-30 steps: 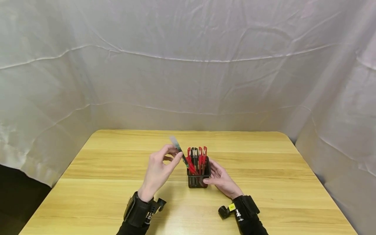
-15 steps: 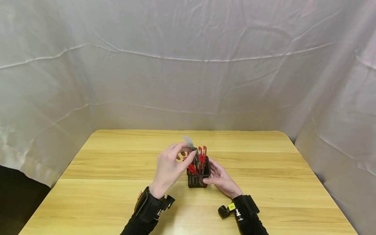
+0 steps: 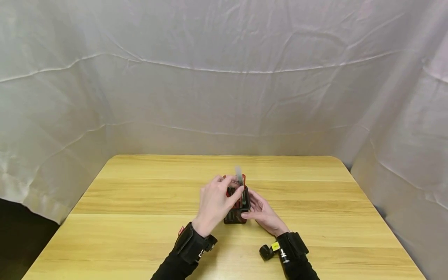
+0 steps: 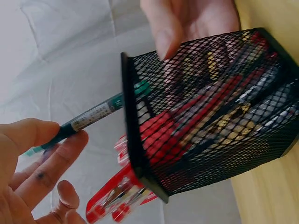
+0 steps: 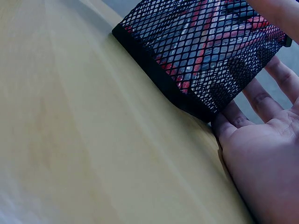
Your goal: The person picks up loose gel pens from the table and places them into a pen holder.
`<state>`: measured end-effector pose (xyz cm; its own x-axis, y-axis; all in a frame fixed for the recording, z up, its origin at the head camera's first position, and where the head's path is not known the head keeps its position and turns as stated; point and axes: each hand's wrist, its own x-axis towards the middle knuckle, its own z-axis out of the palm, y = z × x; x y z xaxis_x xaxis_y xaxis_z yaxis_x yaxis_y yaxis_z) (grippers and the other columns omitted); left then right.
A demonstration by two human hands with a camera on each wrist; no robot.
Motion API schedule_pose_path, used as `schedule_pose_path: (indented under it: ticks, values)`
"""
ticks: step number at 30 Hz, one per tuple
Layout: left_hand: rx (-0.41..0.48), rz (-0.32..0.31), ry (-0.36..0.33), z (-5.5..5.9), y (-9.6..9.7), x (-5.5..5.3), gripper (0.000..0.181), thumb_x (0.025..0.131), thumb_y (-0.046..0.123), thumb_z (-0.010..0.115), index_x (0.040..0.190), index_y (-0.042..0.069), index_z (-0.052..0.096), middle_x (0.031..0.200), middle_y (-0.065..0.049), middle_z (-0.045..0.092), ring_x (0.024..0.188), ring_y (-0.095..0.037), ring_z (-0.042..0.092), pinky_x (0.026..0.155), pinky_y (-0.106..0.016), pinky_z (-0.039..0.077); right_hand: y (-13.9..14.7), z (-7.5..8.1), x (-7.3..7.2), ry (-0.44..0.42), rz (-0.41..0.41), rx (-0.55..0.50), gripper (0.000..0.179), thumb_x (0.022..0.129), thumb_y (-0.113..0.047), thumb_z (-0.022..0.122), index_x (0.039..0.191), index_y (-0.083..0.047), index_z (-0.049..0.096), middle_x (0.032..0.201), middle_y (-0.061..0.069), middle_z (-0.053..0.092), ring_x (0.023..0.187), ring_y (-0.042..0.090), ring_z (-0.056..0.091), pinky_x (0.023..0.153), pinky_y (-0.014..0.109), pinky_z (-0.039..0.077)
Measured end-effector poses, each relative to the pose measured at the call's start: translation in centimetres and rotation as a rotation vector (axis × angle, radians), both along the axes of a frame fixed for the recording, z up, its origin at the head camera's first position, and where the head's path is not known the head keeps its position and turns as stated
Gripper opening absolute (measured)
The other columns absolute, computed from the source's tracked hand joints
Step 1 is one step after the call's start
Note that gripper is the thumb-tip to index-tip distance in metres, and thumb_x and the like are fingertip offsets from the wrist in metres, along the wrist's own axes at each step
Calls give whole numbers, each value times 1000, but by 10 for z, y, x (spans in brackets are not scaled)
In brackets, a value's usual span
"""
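Note:
My left hand (image 3: pixel 217 200) pinches a green pen (image 4: pixel 96 115) between thumb and fingers. In the left wrist view the pen's far end passes inside the rim of a black mesh pen holder (image 4: pixel 210 116). Several red and black pens stand in the holder, and red caps (image 4: pixel 110 200) stick out above its rim. My right hand (image 3: pixel 264 214) holds the holder from the right side, with the thumb at the front and the fingers behind. In the right wrist view those fingers (image 5: pixel 261 98) lie against the mesh, and the holder's base sits on the table.
The holder stands mid-way across a light wooden table (image 3: pixel 140 202). A pale grey cloth (image 3: pixel 224 97) hangs behind the table and along both sides. Black bands with small cameras sit on both wrists, the right camera (image 3: pixel 267 252) close above the tabletop.
My left hand has moved right with the green pen, from the holder's left side to over its opening. The pen has turned more upright. My right hand and the holder have stayed put.

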<state>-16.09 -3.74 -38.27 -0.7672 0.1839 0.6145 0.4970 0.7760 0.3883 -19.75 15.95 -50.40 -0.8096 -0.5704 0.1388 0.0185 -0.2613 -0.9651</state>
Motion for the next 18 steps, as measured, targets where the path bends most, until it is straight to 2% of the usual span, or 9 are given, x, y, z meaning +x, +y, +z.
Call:
schedule_pose_path:
  ticks: [4, 7, 11, 14, 16, 18]
  values:
    - [-60, -12, -66, -3, 2, 1, 16, 88, 32, 77, 99, 20, 75, 84, 11, 78, 68, -9, 51, 54, -14, 27, 0, -2, -1, 12, 3, -21, 84, 88, 2, 71, 158, -3, 24, 151, -9, 46, 139, 0, 45, 116, 15, 38]
    - [-32, -51, -106, -5, 0, 1, 16, 88, 28, 77, 100, 18, 77, 87, 8, 79, 70, -9, 45, 59, -15, 29, -1, -4, -1, 21, 3, -25, 83, 87, 4, 70, 157, -3, 25, 151, -8, 47, 139, 2, 46, 116, 15, 37]
    - [145, -106, -17, -8, -9, -3, 19, 89, 19, 76, 105, 9, 76, 93, 0, 78, 78, -14, 50, 69, -23, 40, -1, -4, -2, 9, -12, 3, 88, 86, 2, 71, 158, -1, 21, 153, -9, 45, 139, -1, 45, 115, 13, 36]
    - [313, -117, 42, -14, -19, -9, 21, 90, 14, 73, 109, 5, 73, 97, -7, 76, 88, -20, 57, 78, -29, 46, -1, -3, -2, -6, -26, 25, 92, 85, 1, 73, 159, 0, 18, 159, -1, 40, 139, -3, 44, 115, 11, 34]
    - [416, -113, 11, -21, -27, -13, 21, 92, 12, 70, 111, 4, 71, 100, -9, 74, 90, -23, 57, 81, -32, 46, -1, -2, -2, -15, -28, 34, 93, 84, 1, 73, 159, 1, 16, 163, 7, 34, 138, -5, 43, 114, 9, 33]
    - [489, -92, -68, -29, -36, -16, 23, 94, 13, 68, 115, 5, 69, 102, -10, 71, 89, -23, 56, 79, -32, 45, -1, -2, -1, -19, -26, 37, 94, 84, 1, 73, 159, 2, 15, 165, 16, 26, 137, -6, 43, 114, 8, 33]
